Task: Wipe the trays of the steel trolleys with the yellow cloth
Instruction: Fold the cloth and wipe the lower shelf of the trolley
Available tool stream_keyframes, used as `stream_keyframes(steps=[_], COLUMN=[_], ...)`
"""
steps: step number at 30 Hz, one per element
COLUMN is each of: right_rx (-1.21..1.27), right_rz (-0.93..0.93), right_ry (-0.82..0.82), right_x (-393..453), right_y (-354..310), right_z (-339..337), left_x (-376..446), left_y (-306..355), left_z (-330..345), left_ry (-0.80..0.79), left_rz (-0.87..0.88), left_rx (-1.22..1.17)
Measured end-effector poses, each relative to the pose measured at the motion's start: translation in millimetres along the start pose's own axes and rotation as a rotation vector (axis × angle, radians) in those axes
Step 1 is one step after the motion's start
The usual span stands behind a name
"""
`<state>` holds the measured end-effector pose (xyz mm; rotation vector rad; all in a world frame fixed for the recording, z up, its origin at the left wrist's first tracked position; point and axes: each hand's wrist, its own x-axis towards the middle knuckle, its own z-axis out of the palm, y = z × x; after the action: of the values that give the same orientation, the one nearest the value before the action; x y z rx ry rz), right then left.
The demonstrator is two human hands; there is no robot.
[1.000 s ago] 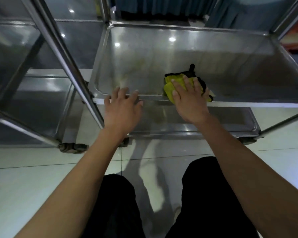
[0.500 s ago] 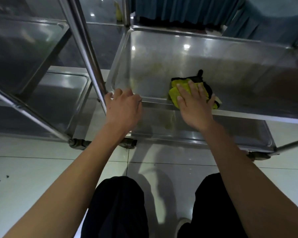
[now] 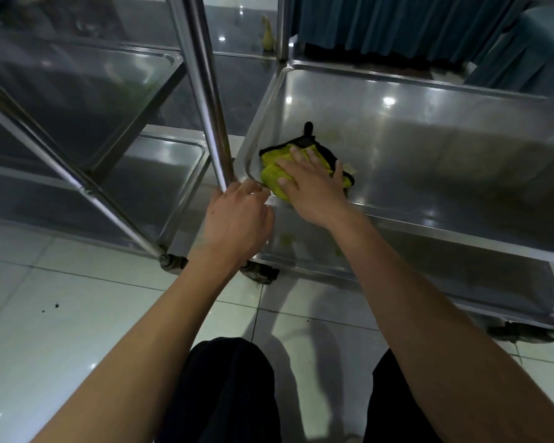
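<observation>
The right hand (image 3: 311,183) lies flat, fingers spread, pressing the yellow cloth (image 3: 277,172) into the near left corner of the steel tray (image 3: 429,139); the left hand (image 3: 237,215) curls its fingers over the tray's front rim beside the upright post (image 3: 202,91)

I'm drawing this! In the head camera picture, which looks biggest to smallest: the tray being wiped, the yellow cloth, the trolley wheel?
1. Tray being wiped
2. Yellow cloth
3. Trolley wheel, though it looks nearly cloth-sized; the right hand hides part of the cloth.
</observation>
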<state>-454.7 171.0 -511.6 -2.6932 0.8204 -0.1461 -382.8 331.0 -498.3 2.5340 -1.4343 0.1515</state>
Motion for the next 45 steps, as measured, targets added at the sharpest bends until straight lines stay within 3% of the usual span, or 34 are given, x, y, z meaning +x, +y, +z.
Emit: stream_keyframes(steps=[6, 12, 20, 25, 32, 37, 45], right_rx=[0.057, 0.096, 0.101, 0.111, 0.136, 0.135, 0.050], right_rz=[-0.153, -0.173, 0.040, 0.136, 0.376, 0.535, 0.623], right_ry=[-0.103, -0.014, 0.112, 0.171, 0.240, 0.290, 0.273], right_x=[35, 29, 6, -21, -94, -151, -151], right_y=[-22, -6, 72, 122, 231, 293, 284], right_z=[-2, 0, -21, -38, -74, -101, -105], left_x=[-3, 3, 22, 61, 87, 91, 92], left_y=[-7, 6, 37, 113, 165, 174, 159], left_z=[-1, -2, -11, 4, 30, 37, 22], left_ry=[-0.036, -0.054, -0.064, -0.096, -0.223, -0.163, -0.197], left_rz=[-0.020, -0.042, -0.042, 0.161, 0.177, 0.158, 0.258], left_rx=[-0.019, 0.049, 0.134, 0.060, 0.007, 0.035, -0.035])
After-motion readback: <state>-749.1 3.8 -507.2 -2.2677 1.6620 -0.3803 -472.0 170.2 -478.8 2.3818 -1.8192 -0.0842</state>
